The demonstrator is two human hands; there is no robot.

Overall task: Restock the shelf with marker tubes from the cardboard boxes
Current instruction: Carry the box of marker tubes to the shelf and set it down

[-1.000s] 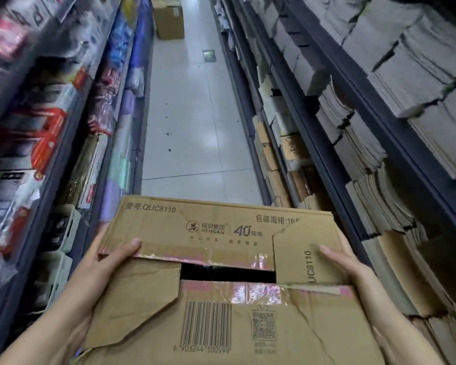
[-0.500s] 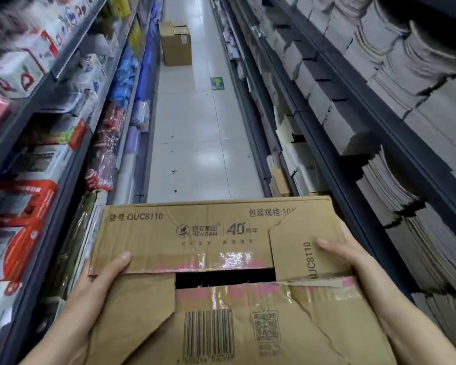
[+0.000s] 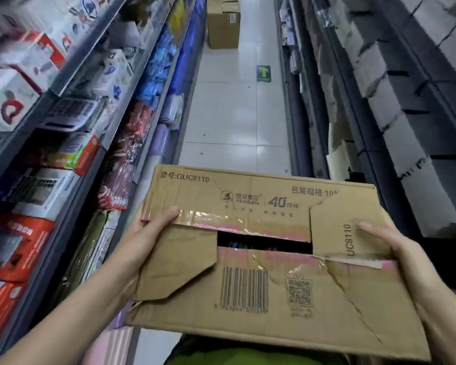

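Both hands, left hand (image 3: 145, 241) and right hand (image 3: 395, 248), grip the cardboard box (image 3: 261, 259) by its sides; torn, creased flaps look floppy, so support it underneath.

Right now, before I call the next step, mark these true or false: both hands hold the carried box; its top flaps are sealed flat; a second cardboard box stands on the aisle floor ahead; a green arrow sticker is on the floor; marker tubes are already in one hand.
1. Both hands hold the carried box. True: the left hand and the right hand grip the cardboard box at its sides.
2. Its top flaps are sealed flat. False: a dark gap shows between the torn flaps.
3. A second box stands on the floor ahead. True.
4. A green arrow sticker is on the floor. True.
5. Marker tubes are in one hand. False: the hands hold only the box.
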